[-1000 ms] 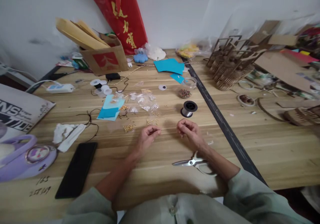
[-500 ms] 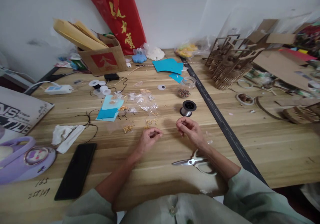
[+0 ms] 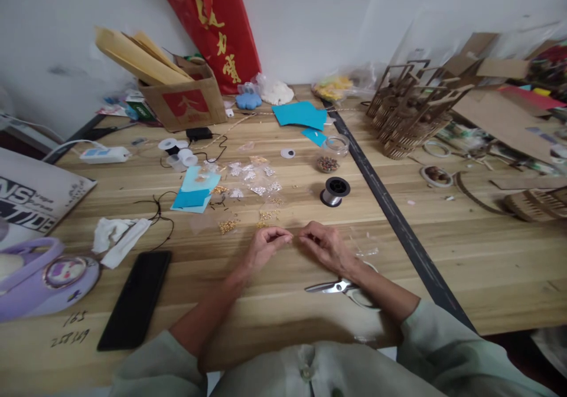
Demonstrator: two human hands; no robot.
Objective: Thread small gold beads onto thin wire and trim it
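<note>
Over the middle of the wooden table, my left hand (image 3: 267, 246) is closed in a pinch, its fingertips pointing right. Facing it, a small gap apart, my right hand (image 3: 325, 245) is pinched too. Whatever sits between the fingertips is too small to make out. Scissors (image 3: 339, 287) with pale handles lie partly under my right forearm. Beyond the right hand stands a black spool of thin clear line (image 3: 334, 192). Past my left hand are small gold beads (image 3: 227, 226) and little bags of silver pieces (image 3: 259, 189).
A jar of beads (image 3: 328, 163) stands behind the spool. Blue cards (image 3: 192, 199) and a black phone (image 3: 135, 302) lie to the left. At the back are a cardboard box (image 3: 190, 104) and a red bag (image 3: 230, 36); bamboo baskets (image 3: 398, 125) stand at right.
My right hand has moved left and slightly down, bringing its fingertips close to those of my left hand. The left hand has barely shifted.
</note>
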